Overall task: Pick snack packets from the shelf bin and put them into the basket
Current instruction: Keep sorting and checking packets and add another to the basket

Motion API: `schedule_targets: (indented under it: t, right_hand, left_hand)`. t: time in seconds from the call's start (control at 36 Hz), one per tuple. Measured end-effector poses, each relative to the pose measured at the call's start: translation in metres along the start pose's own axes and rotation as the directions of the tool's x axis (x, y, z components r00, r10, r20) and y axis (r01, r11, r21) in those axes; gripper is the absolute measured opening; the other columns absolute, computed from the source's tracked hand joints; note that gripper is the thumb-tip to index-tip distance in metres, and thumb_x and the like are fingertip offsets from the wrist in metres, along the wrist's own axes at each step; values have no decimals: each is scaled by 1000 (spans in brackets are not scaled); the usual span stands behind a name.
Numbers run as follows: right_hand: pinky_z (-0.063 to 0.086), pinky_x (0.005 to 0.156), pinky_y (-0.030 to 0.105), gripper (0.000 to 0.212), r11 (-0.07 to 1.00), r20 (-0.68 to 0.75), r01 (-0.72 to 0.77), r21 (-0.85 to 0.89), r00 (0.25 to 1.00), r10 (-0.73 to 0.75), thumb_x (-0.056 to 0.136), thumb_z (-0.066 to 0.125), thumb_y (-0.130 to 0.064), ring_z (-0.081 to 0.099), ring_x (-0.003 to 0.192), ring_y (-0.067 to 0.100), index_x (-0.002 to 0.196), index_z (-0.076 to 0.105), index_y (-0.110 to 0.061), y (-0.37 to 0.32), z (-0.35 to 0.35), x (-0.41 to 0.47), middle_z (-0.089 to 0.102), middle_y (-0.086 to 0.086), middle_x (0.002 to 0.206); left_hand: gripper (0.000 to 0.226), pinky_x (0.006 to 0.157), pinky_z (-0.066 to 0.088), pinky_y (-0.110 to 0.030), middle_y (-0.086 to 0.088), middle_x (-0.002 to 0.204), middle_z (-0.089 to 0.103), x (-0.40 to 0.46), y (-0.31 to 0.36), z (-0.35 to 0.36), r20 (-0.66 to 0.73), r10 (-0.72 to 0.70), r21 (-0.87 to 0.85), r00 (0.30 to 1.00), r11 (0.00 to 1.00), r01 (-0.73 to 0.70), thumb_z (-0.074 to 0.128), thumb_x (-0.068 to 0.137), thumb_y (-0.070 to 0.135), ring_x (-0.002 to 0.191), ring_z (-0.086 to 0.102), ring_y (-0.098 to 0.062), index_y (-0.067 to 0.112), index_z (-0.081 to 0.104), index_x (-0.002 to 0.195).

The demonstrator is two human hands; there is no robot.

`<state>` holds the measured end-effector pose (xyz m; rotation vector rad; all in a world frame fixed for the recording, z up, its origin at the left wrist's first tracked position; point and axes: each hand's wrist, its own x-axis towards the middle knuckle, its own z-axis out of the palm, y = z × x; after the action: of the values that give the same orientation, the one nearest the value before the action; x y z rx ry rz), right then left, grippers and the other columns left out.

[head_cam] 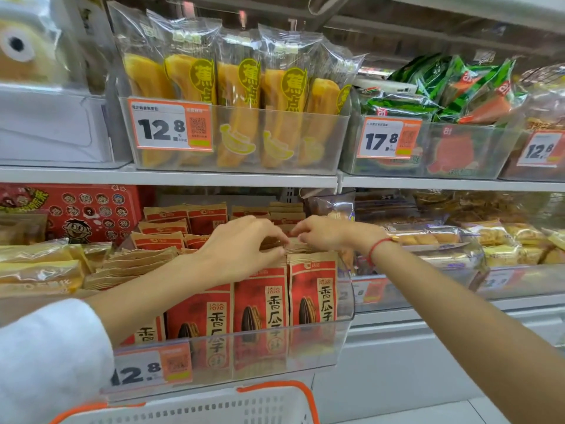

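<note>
Red and brown sunflower seed packets point(312, 295) stand in rows inside a clear shelf bin point(275, 353) on the lower shelf. My left hand point(241, 249) curls over the top edges of the packets in the middle row and pinches them. My right hand point(324, 232) reaches in from the right, its fingertips pinching the top of a packet just beside the left hand. A white basket point(198, 407) with orange handles point(302, 393) sits below the bin at the bottom of the view.
Above, a clear bin holds yellow banana cake packets point(238, 96), with green and orange packets point(452, 87) to the right. Bread packs point(434, 240) lie right of the seed bin, a red tin box point(79, 212) and yellow snack bags point(36, 267) left.
</note>
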<state>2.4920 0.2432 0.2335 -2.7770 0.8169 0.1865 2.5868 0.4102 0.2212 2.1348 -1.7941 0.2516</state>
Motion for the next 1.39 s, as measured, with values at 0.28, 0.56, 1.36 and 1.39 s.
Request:
schedule_targets:
  t: [0.28, 0.56, 1.36, 1.39]
  right_hand:
    - [25, 116, 43, 58, 987, 417, -124, -103, 895, 156, 103, 38, -36, 22, 146, 26, 155, 19, -16, -24, -13, 6, 22, 6, 160]
    - [52, 83, 34, 18, 963, -176, 2, -268, 983, -51, 88, 62, -19, 63, 103, 21, 103, 71, -23, -2, -5, -7, 69, 2, 111]
    - [45, 79, 30, 12, 872, -931, 417, -256, 137, -339, 91, 61, -7, 56, 87, 18, 102, 65, -8, -47, -4, -111, 64, -3, 95]
    - [46, 80, 29, 12, 863, -938, 452, -227, 136, -319, 92, 60, -8, 57, 88, 17, 102, 65, -8, -52, -3, -114, 62, -6, 96]
  left_hand:
    - [49, 87, 51, -37, 12, 129, 61, -5, -1, 0, 52, -16, 42, 999, 999, 14, 49, 89, 64, 127, 47, -10, 41, 55, 132]
    - [58, 93, 47, -40, 11, 133, 58, -8, 5, -4, 78, -69, 13, 995, 998, 69, 47, 84, 73, 129, 46, -12, 40, 56, 131]
    - [39, 88, 48, -35, 15, 110, 66, -30, 16, -25, -255, -251, -479, 934, 872, 103, 66, 87, 42, 104, 61, -12, 36, 54, 124]
    - [35, 85, 49, -36, 15, 104, 68, -34, 14, -26, -291, -262, -482, 920, 871, 95, 66, 88, 42, 100, 62, -12, 37, 57, 120]
